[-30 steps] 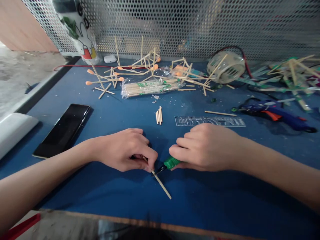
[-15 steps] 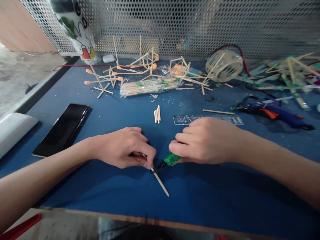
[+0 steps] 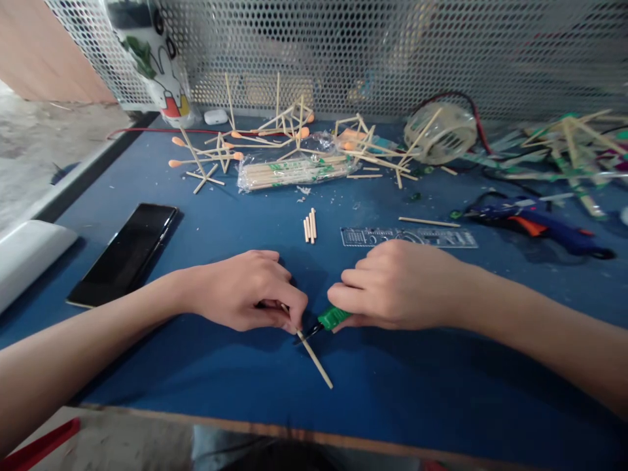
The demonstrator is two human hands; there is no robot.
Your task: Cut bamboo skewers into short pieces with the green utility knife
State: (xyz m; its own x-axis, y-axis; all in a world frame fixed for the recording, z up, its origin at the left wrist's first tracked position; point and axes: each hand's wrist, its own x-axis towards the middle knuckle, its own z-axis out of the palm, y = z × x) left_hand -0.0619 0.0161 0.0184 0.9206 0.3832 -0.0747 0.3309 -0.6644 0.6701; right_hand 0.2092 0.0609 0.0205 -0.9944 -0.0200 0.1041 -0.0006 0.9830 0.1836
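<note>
The stick slants over the near part of the blue table, its upper end clamped between the left hand's thumb and forefinger. The blade of the green-handled knife lies across it, right beside those fingertips. The right hand's fingers are closed around the knife's handle. Beyond the hands, short sticks lie side by side, with the ruler to their right. The phone lies near the left forearm; the glue gun lies at far right.
</note>
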